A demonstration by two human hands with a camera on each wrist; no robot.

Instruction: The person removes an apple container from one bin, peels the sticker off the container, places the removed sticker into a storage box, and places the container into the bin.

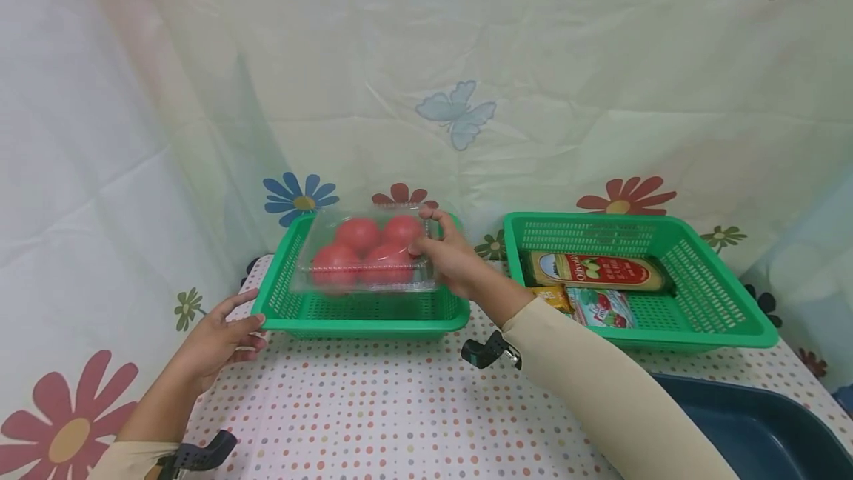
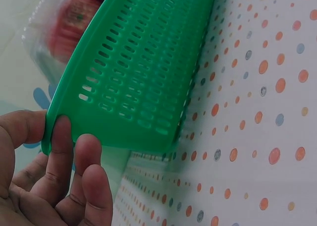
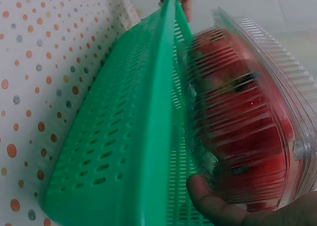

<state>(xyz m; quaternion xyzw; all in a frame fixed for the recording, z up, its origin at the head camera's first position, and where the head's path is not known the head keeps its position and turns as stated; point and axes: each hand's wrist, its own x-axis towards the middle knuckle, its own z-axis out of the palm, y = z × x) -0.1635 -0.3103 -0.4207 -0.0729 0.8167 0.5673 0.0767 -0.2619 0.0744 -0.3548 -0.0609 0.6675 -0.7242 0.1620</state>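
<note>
My right hand (image 1: 456, 256) grips the right end of a clear plastic box (image 1: 373, 286) with several red tomatoes (image 1: 360, 235) inside. The box is over the left green basket (image 1: 373, 326), tilted in the right wrist view, where the thumb (image 3: 213, 206) presses the box's near end. At the basket's front left corner, my left hand (image 1: 216, 335) pinches the rim. The left wrist view has its thumb and forefinger (image 2: 60, 137) on either side of that green rim (image 2: 69, 82), with the other fingers curled below.
Another green basket (image 1: 700, 341) stands to the right, holding a long Olivoilà packet (image 1: 600, 271), a small yellow packet (image 1: 553, 298) and a packet with red fruit pictured (image 1: 601, 308). A dark blue tub (image 1: 746, 421) sits at the front right. A printed curtain (image 1: 373, 95) hangs behind the dotted tabletop (image 1: 360, 398).
</note>
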